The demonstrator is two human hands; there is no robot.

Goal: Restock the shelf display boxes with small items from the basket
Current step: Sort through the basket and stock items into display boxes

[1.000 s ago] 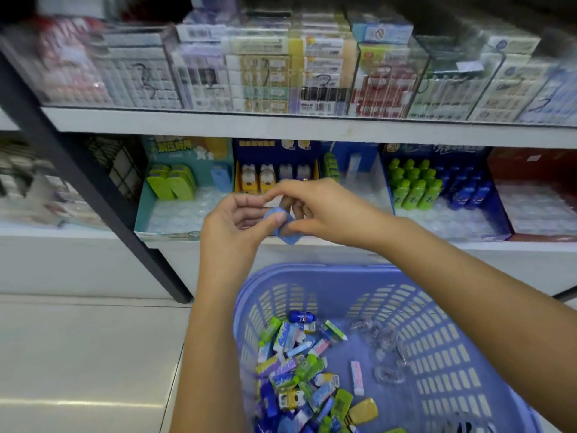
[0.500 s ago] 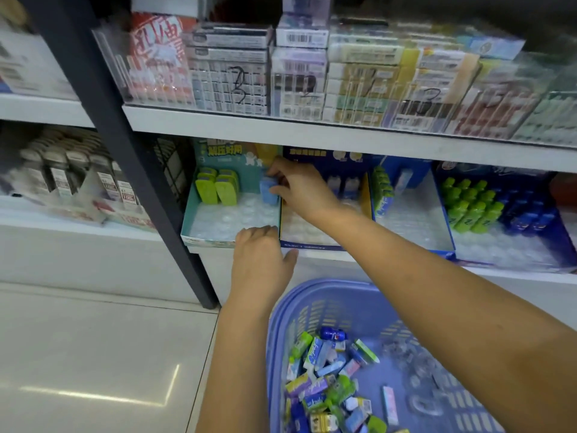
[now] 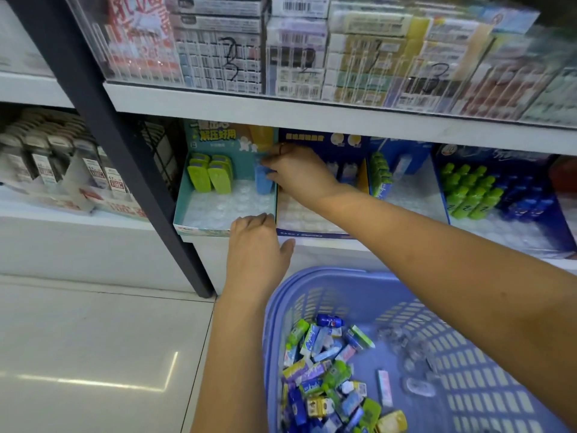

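Right hand [image 3: 299, 173] has its fingertips pinched narrow on a small blue case [image 3: 261, 182], standing it upright at the back right of the teal display box [image 3: 199, 228], apart from the green cases [image 3: 209, 178] on the left. Left hand [image 3: 256, 245] hooks its fingers over the box's front lip. Risk imo: the case isn't seated and tips on release, or the box slides back. The rest of the stock sits in the purple basket [image 3: 315, 284] below.
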